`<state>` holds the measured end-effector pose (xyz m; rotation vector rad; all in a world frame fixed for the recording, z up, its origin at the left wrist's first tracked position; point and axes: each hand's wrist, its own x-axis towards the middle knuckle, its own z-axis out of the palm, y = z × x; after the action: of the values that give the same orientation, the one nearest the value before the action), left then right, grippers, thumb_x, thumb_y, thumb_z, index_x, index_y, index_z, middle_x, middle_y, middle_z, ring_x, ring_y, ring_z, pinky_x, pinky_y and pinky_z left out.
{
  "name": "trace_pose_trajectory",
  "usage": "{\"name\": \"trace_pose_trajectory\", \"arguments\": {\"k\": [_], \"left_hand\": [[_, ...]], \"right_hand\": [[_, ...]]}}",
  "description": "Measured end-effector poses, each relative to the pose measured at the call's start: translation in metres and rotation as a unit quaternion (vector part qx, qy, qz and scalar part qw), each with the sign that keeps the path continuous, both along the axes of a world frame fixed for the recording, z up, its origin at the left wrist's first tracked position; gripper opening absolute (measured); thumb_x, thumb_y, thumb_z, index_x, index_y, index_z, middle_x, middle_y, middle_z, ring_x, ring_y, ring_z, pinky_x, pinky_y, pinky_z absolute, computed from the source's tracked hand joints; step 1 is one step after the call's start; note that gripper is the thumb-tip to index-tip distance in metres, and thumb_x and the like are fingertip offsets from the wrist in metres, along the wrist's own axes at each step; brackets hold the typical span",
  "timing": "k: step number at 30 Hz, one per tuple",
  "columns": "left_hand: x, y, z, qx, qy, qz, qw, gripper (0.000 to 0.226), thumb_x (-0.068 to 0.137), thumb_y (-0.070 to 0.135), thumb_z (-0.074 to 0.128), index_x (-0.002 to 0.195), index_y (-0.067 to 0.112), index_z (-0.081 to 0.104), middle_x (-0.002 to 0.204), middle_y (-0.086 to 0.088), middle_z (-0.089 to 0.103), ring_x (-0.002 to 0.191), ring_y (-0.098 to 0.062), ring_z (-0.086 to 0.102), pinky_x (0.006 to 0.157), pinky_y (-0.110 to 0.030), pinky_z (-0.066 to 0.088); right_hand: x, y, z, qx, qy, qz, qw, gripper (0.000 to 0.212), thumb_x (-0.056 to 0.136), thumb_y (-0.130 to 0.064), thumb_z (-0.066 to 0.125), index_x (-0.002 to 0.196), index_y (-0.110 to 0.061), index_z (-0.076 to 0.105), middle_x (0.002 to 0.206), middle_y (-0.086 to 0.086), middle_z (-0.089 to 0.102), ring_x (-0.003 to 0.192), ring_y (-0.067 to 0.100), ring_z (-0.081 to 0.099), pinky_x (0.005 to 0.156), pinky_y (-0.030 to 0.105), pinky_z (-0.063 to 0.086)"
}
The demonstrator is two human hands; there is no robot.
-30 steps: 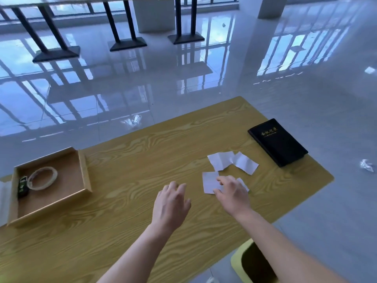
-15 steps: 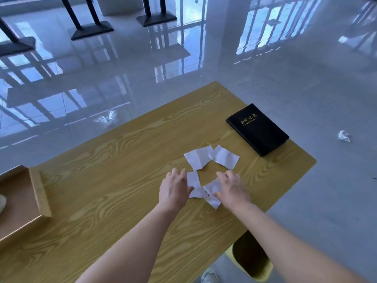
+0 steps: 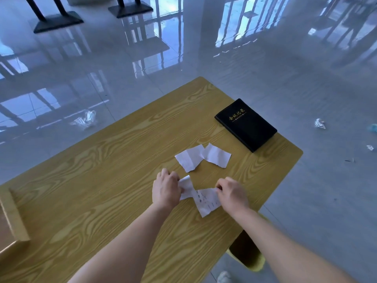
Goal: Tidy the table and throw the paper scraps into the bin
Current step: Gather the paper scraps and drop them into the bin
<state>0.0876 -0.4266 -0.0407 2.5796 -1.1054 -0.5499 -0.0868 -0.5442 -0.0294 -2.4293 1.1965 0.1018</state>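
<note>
Two white paper scraps lie side by side on the wooden table [image 3: 102,190]: a left scrap [image 3: 188,157] and a right scrap [image 3: 217,155]. Nearer to me, my left hand [image 3: 166,189] pinches the edge of a small white scrap [image 3: 187,188]. My right hand [image 3: 232,194] pinches a printed scrap [image 3: 207,202] that touches the small one. A yellow bin [image 3: 250,256] stands on the floor under the table's near right edge, partly hidden by my right forearm.
A black notebook [image 3: 245,124] with gold lettering lies at the table's far right corner. A wooden tray [image 3: 12,219] sits at the left edge. Crumpled litter lies on the glossy floor to the left [image 3: 84,119] and to the right [image 3: 319,123].
My left hand moved right to the near scraps. Both hands went from flat on the paper to pinching it, and the near scraps lifted at their edges. The view shifted right.
</note>
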Motion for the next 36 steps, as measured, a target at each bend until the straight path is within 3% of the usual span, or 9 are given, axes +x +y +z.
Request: {"name": "trace_pose_trajectory", "arguments": {"k": [4,10,13,16,23,28,32,36], "left_hand": [[-0.006,0.003,0.001,-0.017,0.006,0.016,1.0,0.015,0.082,0.023,0.067,0.097,0.02,0.066,0.097,0.001,0.059,0.096,-0.023,0.055,0.077,-0.033,0.045],[-0.038,0.011,0.016,-0.074,0.02,0.078,0.994,0.005,0.079,0.021,0.065,0.078,0.017,0.067,0.078,0.003,0.062,0.075,-0.023,0.056,0.064,-0.041,0.05],[-0.068,0.011,0.025,-0.098,0.012,0.075,0.992,0.007,0.081,0.023,0.069,0.075,0.019,0.066,0.072,0.005,0.058,0.069,-0.02,0.054,0.059,-0.039,0.046],[-0.103,0.003,0.032,-0.114,0.009,0.057,0.992,0.022,0.081,0.022,0.069,0.064,0.021,0.055,0.063,0.005,0.051,0.062,-0.02,0.049,0.053,-0.036,0.038],[-0.194,-0.03,0.037,-0.139,0.035,-0.001,0.99,0.007,0.08,0.021,0.069,0.076,0.022,0.063,0.064,0.006,0.054,0.063,-0.018,0.049,0.055,-0.034,0.039],[-0.252,-0.044,0.018,-0.128,0.042,-0.061,0.989,0.007,0.081,0.023,0.069,0.088,0.025,0.067,0.074,0.009,0.064,0.071,-0.015,0.056,0.063,-0.034,0.048],[-0.288,-0.048,-0.01,-0.092,0.046,-0.11,0.989,0.014,0.084,0.025,0.068,0.097,0.024,0.07,0.087,0.007,0.07,0.078,-0.015,0.061,0.069,-0.036,0.054],[-0.31,-0.055,-0.043,-0.052,0.09,-0.102,0.989,0.025,0.089,0.026,0.069,0.113,0.023,0.071,0.1,0.004,0.072,0.087,-0.014,0.065,0.077,-0.034,0.058]], "right_hand": [[-0.016,-0.002,-0.001,0.031,-0.046,-0.02,0.998,0.01,0.093,-0.019,0.058,0.087,-0.014,0.065,0.088,-0.002,0.063,0.081,0.016,0.058,0.063,0.024,0.042],[-0.051,-0.013,0.002,0.036,-0.105,-0.045,0.993,0.01,0.091,-0.022,0.062,0.083,-0.019,0.066,0.081,-0.007,0.066,0.076,0.011,0.06,0.059,0.021,0.042],[-0.08,-0.02,0.006,0.032,-0.128,-0.063,0.989,0.008,0.09,-0.024,0.063,0.083,-0.022,0.065,0.08,-0.009,0.066,0.073,0.009,0.059,0.055,0.016,0.037],[-0.115,-0.031,0.01,0.02,-0.14,-0.084,0.986,0.007,0.09,-0.024,0.063,0.084,-0.022,0.066,0.079,-0.01,0.067,0.072,0.01,0.059,0.055,0.016,0.037],[-0.209,-0.057,0.009,0.036,-0.16,-0.164,0.973,0.008,0.087,-0.023,0.065,0.08,-0.022,0.068,0.076,-0.01,0.069,0.072,0.013,0.063,0.06,0.027,0.049],[-0.268,-0.065,-0.006,0.073,-0.176,-0.246,0.95,0.017,0.085,-0.02,0.067,0.073,-0.032,0.062,0.07,-0.02,0.064,0.071,-0.003,0.059,0.057,0.013,0.038],[-0.299,-0.066,-0.034,0.12,-0.148,-0.31,0.932,0.023,0.08,-0.017,0.068,0.065,-0.033,0.06,0.067,-0.016,0.067,0.069,0.009,0.065,0.057,0.022,0.045],[-0.318,-0.065,-0.075,0.157,-0.128,-0.351,0.914,0.012,0.08,-0.019,0.069,0.072,-0.027,0.066,0.074,-0.007,0.071,0.073,0.02,0.069,0.064,0.03,0.054]]}}
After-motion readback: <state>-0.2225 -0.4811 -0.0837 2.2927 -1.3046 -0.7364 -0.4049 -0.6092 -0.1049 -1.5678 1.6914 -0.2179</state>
